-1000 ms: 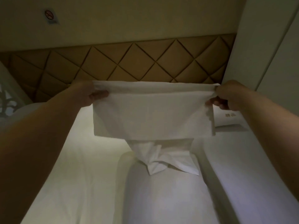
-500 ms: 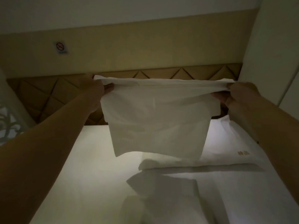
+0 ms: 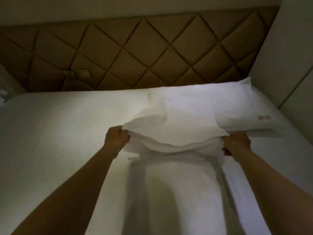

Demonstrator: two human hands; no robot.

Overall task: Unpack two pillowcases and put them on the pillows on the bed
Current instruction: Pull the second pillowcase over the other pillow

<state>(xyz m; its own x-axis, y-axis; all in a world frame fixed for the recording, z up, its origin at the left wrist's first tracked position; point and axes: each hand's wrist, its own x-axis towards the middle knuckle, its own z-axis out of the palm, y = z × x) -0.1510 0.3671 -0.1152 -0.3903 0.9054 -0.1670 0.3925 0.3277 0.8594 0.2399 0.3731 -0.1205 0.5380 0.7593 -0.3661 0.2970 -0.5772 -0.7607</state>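
the pillowcase (image 3: 171, 131), held up across the headboard (image 3: 135, 56) half a second ago, now sits low, well below it, so sleeving can likely start. left hand (image 3: 116, 138) and right hand (image 3: 237, 143) each grip its edge. one pillowcase, two pillows: one pillow (image 3: 211, 106) against the headboard, a second pillow (image 3: 177, 192) farther from it.

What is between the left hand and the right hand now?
In the head view, the thin white pillowcase spans between left hand and right hand; both grip its edge, which sags midway.
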